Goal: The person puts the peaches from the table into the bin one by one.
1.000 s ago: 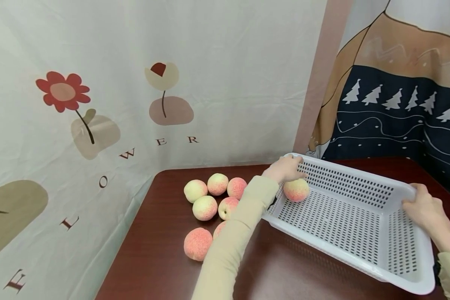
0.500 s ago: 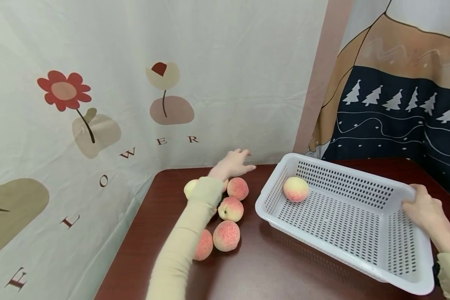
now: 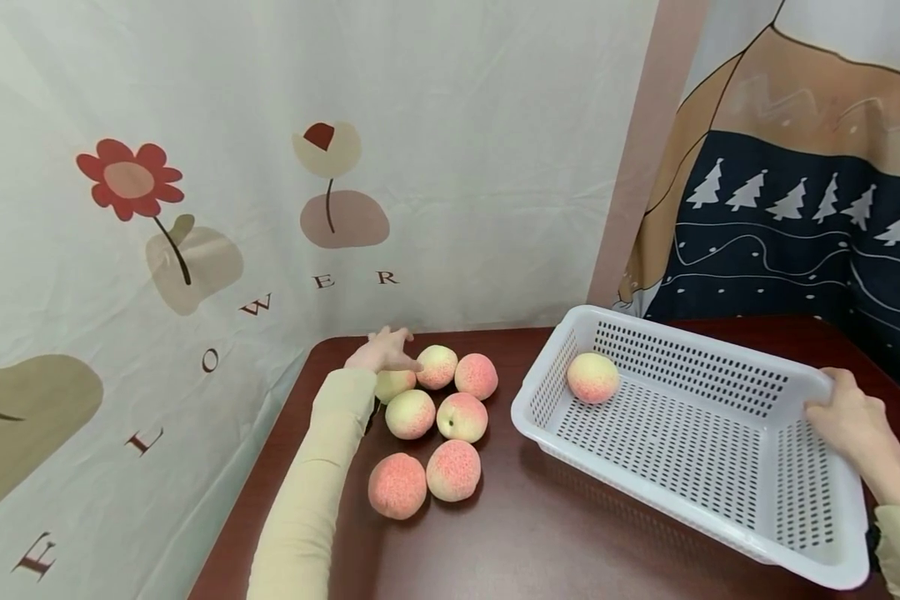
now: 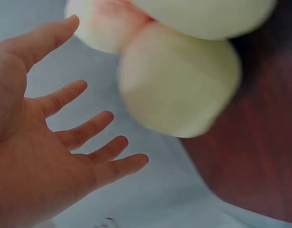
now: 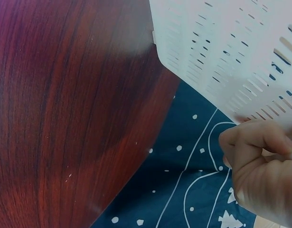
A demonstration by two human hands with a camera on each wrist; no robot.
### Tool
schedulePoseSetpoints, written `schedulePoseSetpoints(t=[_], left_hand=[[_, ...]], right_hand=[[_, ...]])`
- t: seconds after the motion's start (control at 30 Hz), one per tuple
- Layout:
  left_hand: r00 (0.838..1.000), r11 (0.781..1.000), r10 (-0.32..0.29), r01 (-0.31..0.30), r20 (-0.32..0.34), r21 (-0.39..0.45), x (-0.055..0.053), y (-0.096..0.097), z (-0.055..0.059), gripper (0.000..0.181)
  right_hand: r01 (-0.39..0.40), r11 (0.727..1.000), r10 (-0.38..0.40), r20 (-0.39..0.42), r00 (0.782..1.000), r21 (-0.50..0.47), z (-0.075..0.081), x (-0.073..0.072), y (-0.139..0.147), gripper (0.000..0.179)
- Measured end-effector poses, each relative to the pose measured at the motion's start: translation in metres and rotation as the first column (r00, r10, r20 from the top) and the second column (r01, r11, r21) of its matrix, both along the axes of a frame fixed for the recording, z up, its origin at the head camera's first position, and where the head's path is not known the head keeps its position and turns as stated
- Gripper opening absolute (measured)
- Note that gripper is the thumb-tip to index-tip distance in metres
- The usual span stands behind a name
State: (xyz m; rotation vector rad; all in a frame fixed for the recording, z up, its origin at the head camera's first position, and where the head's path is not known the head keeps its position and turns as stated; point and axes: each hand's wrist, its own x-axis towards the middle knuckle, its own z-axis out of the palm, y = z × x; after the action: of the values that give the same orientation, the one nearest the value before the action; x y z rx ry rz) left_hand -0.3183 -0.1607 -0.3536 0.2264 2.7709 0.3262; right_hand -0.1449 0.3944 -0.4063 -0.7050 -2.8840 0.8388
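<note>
In the head view my left hand (image 3: 382, 350) is at the far-left peach (image 3: 395, 385), partly covering it. The left wrist view shows that hand's fingers (image 4: 84, 130) spread, with a gap between them and the pale peach (image 4: 181, 83). My right hand (image 3: 851, 412) grips the right end of a white perforated plastic basket (image 3: 667, 508), its fingers curled over the rim; in the right wrist view the hand (image 5: 259, 161) holds the basket's edge. A single yellow-pink peach (image 3: 592, 378) lies inside the basket, at its left end.
Several other peaches sit beside the left hand, among them a pale one (image 3: 410, 414), a stem-side one (image 3: 462, 417) and a red one (image 3: 397, 486). The dark wooden table (image 3: 540, 542) meets a printed cloth curtain (image 3: 487, 208) behind.
My left hand has moved left, from the basket's left end across the peaches to the far-left one. The right hand and the basket have stayed put, with one peach inside.
</note>
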Motion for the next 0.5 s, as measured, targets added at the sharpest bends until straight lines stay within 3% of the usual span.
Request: schedulePoseSetpoints(t=[0.17,0.3,0.5], left_hand=[[0.996,0.999,0.041,-0.042,0.080,0.015,-0.002,-0.014,-0.018,0.068],[0.996,1.000,0.024,-0.024,0.081,-0.002,-0.003,-0.019,-0.030,0.069],[0.995,0.998,0.055,-0.058,0.077,0.039,-0.006,-0.022,-0.041,0.067]], right_hand=[[0.008,1.000,-0.008,0.006,1.000,-0.015,0.001,0.000,-0.001,0.062],[0.012,1.000,-0.012,0.002,1.000,-0.015,0.002,0.001,-0.002,0.062],[0.009,1.000,-0.009,0.001,1.000,-0.014,0.002,0.001,-0.002,0.062]])
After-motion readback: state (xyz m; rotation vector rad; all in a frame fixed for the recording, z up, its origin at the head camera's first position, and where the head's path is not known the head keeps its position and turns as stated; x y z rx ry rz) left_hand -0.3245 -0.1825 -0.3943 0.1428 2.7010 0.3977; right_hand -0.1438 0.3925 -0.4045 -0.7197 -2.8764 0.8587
